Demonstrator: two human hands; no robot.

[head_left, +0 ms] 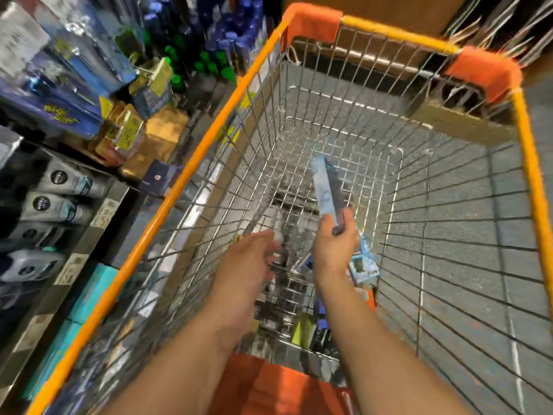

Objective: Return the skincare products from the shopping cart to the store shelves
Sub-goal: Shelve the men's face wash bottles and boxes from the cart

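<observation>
Biggest risk first: your shopping cart (191, 175) sits close along the store shelves (89, 211) on your left, its orange rim near the shelf edge, so swinging a box across could knock the dark tubes (57, 202) or the gold boxes (128, 136) off their rows. Next, your right hand (335, 247) is clamped on the near end of a long pale-blue box (326, 187), the rest sticking out toward the cart's far end; held that far back it may tip or snag the wire wall as you lift it out. Your left hand (254, 259) is inside the cart near the left wall, fingers reaching down and holding nothing as far as I can tell; motion blur hides the fingertips, so a blind grab could pinch wire instead of product. A smaller blue carton (363, 265) lies just beside your right wrist, and you could drag it along by accident. Counts: one cart, two hands, one long box in hand, one blue carton by the wrist, plus a blurred heap at the cart's near end, with a yellow-green item (302, 327) and something orange (371, 298) visible; that heap can't be counted. On the shelves about four dark tubes show, others too smeared.
</observation>
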